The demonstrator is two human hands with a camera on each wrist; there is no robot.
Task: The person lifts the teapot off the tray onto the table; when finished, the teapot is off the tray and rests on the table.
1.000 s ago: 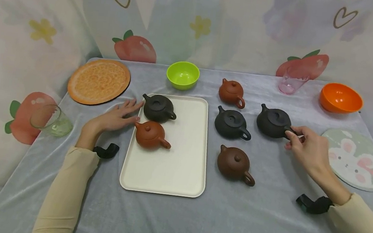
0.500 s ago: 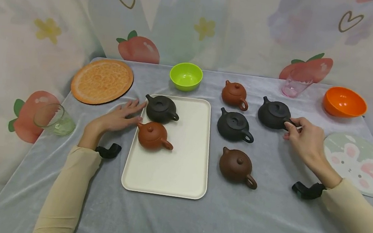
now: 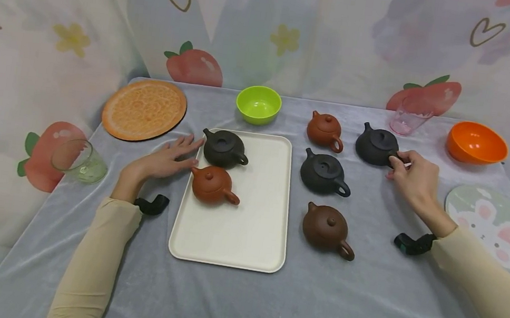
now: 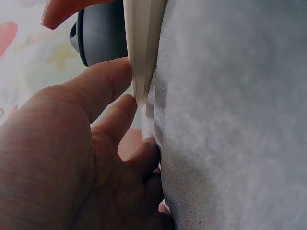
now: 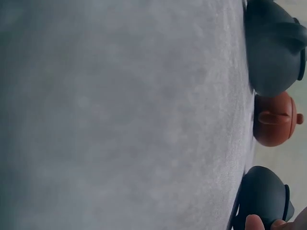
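Note:
My right hand [image 3: 412, 178] pinches the handle of a black teapot [image 3: 376, 144] at the back right; in the right wrist view its fingertips show on that black teapot [image 5: 263, 194]. My left hand [image 3: 161, 162] has its fingers spread, the tips at the left edge of a cream tray [image 3: 246, 232]; the left wrist view shows them against the tray's rim [image 4: 139, 52]. On the tray sit a black teapot [image 3: 222, 150] and an orange-brown teapot [image 3: 211, 185]. Right of the tray stand a small reddish teapot [image 3: 324, 129], another black teapot [image 3: 322, 172] and a dark brown teapot [image 3: 325, 227].
A green bowl [image 3: 258, 105] stands behind the tray, an orange bowl [image 3: 476, 143] at the back right beside a pink glass [image 3: 405, 122]. A round tan mat [image 3: 143, 110] and a green glass [image 3: 89, 165] lie left. A rabbit mat [image 3: 495, 228] lies near the right sleeve.
My right hand has moved the black teapot away from me, toward the back of the table. The left hand stays at the tray's edge. The head view has shifted slightly.

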